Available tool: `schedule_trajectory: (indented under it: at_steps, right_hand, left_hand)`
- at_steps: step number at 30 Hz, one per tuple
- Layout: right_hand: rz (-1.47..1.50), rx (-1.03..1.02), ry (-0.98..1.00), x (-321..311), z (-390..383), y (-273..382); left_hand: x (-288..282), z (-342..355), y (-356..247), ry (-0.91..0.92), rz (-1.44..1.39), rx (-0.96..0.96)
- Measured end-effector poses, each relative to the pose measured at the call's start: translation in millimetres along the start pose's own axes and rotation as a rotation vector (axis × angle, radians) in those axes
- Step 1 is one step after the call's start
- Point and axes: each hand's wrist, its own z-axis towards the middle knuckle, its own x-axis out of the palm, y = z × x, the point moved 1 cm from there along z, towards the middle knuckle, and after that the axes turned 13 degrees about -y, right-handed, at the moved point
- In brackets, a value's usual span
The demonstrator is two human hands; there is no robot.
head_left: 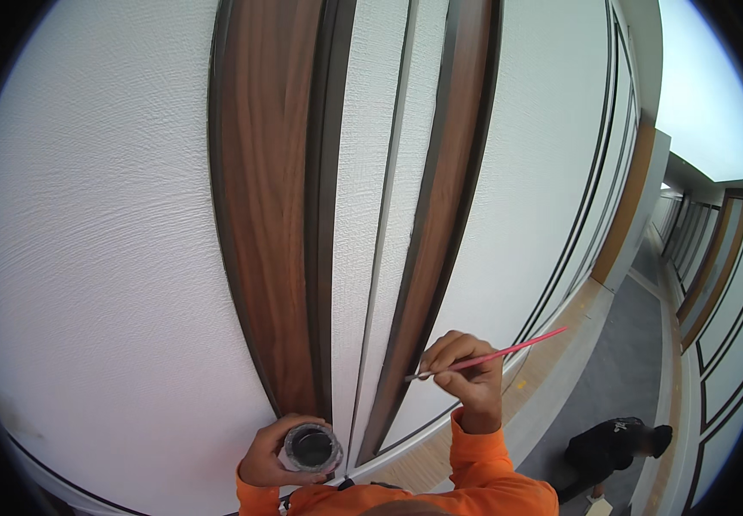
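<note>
My left hand point(270, 453) is wrapped round a small open cup point(337, 454) with dark paint point(311, 446) inside, low and close to the wall. In my right hand point(469, 371) is a thin paintbrush point(526, 344) with a pinkish-red handle, pinched between thumb and fingers. The brush tip points left and lies at the dark edge trim point(464, 225) of a narrow brown wood-grain strip point(450, 146). Whether the bristles touch the trim is hard to tell. Orange sleeves cover both my forearms.
A wider wood-grain panel point(268, 172) with dark borders stands left, between white textured wall sections point(113, 215). Along the wall's foot runs a light wood-toned floor band point(423, 464). To the right, a person in black point(608, 456) is low in the grey-floored corridor point(616, 353).
</note>
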Motion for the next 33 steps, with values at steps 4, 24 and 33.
schedule_trajectory:
  at_steps: [4, 24, 33]
  right_hand:
    - [0.060, 0.137, 0.063, 17.6, -9.4, 6.1]
    - [0.140, 0.376, -0.325, -18.6, -67.1, -9.3]
    - [-0.085, 0.482, -0.392, -28.4, -80.8, 30.8]
  left_hand:
    - [13.2, -3.4, -6.4, -0.101, -0.114, -0.058]
    - [25.2, -0.4, -46.0, -0.260, 0.093, -0.260]
    - [35.7, -7.8, -42.2, -0.350, 0.162, -0.019]
